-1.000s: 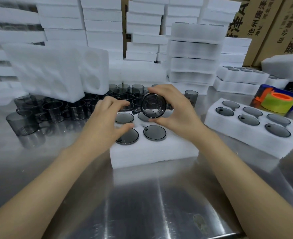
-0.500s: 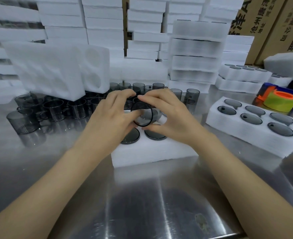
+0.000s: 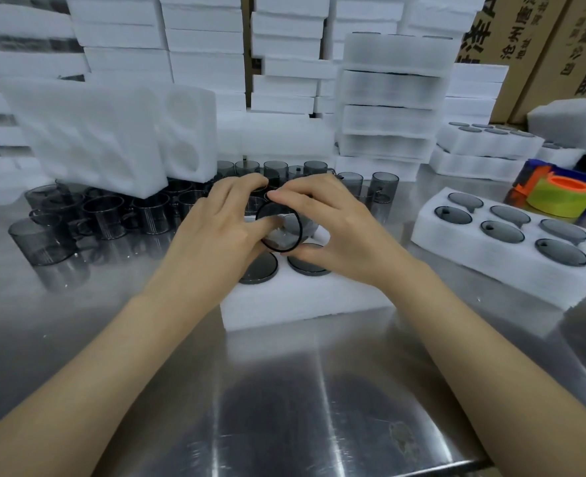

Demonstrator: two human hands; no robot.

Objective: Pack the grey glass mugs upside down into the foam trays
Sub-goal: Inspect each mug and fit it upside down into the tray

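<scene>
— How far are we?
— Our left hand (image 3: 216, 228) and right hand (image 3: 336, 232) both pinch one mug (image 3: 281, 232), tilted above the near foam tray (image 3: 302, 304), where two bases show. The tray at right (image 3: 505, 270) is full with six.
— And what remains?
— Many loose mugs (image 3: 105, 215) stand on the surface (image 3: 284, 390).

A steel desk (image 3: 284, 407) carries a foam tray (image 3: 305, 304). Left of and behind that tray stand loose grey mugs (image 3: 104, 216); right of it lies a second tray (image 3: 512, 277) holding 6 mugs.
</scene>
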